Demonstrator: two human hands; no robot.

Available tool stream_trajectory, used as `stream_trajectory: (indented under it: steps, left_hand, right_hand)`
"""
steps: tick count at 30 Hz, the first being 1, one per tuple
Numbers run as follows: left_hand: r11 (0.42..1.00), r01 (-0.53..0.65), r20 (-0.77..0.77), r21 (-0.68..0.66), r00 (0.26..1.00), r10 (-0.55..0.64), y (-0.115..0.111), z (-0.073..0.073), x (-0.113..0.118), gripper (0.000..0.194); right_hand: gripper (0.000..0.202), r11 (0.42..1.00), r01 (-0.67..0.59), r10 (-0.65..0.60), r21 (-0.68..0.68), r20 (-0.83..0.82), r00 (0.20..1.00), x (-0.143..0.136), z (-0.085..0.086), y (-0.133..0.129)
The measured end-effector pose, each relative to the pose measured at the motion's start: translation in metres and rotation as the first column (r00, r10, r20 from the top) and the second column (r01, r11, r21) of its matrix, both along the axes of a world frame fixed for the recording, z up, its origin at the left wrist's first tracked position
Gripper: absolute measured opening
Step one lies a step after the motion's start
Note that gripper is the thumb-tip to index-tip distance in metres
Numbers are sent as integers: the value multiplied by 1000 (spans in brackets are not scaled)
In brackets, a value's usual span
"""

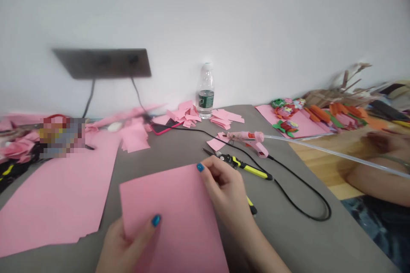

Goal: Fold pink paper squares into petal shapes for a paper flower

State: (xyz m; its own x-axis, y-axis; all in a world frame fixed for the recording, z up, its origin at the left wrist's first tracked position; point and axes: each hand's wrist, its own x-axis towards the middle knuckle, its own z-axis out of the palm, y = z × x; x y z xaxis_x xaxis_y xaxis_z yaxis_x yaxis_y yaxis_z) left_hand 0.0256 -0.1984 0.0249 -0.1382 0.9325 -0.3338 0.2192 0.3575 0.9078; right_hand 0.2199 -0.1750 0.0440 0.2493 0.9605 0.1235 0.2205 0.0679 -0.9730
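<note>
A pink sheet of paper (174, 217) is held up over the grey table in both hands. My left hand (130, 243) grips its left side, thumb with blue nail on top and fingers hidden behind. My right hand (226, 187) pinches the upper right corner between thumb and curled fingers. Just beyond my right hand lie pliers-like cutters (238, 164) with yellow and black handles, partly covered by the hand. A pink glue gun (248, 138) with a long clear stick rests behind them. To the left lies a stack of larger pink sheets (67, 196).
A water bottle (206, 94) stands by the wall among pink paper scraps (185, 114). A black cable (307, 215) loops across the grey table (288, 239). Paper flowers (288, 113) lie at the right, and another person's arm (378, 175) shows at the right edge.
</note>
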Motion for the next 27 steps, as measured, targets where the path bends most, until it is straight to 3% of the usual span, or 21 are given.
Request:
stream_trajectory:
  steps: [2, 5, 7, 8, 11, 17, 20, 23, 24, 26, 27]
  left_hand:
    - [998, 67, 43, 8, 997, -67, 20, -4, -2, 51]
    - [975, 184, 58, 127, 979, -193, 54, -13, -11, 60]
    - [959, 281, 35, 41, 959, -282, 74, -20, -19, 68]
    - [942, 334, 10, -10, 942, -334, 83, -22, -23, 72]
    - [898, 439, -189, 42, 886, -424, 100, -25, -31, 71]
    - [825, 559, -627, 82, 672, -393, 107, -23, -30, 50]
    - [781, 602, -806, 166, 539, -244, 102, -28, -24, 44]
    - [655, 685, -911, 319, 412, 13, 91, -35, -10, 39]
    - [608, 720, -921, 334, 388, 46, 86, -39, -4, 39]
    - [461, 823, -923, 333, 384, -20, 75, -46, 10, 38]
    - [420, 847, -920, 326, 386, -65, 70, -50, 16, 37]
  right_hand:
    - [27, 1000, -10, 11, -20, 38, 999, -1, -20, 13]
    - [27, 1000, 1, 0, -25, 58, 998, -3, -47, 28]
    - [27, 999, 39, -37, -17, 75, 996, -5, -60, 33]
    - [26, 998, 60, -59, -10, 88, 994, -5, -64, 34]
    - [23, 996, 88, -87, -7, 137, 987, -2, -72, 36]
    - [16, 989, -26, 62, -144, 253, 966, 10, -71, 36]
    - [17, 982, -39, 95, -182, 313, 945, 11, -69, 35]
    - [18, 980, -1, 77, -198, 372, 925, 7, -67, 34]
    - [18, 980, 9, 72, -201, 390, 918, 6, -67, 33]
    - [19, 979, 21, 66, -201, 416, 907, 4, -67, 32]
    - [19, 979, 24, 66, -201, 426, 902, 4, -67, 31]
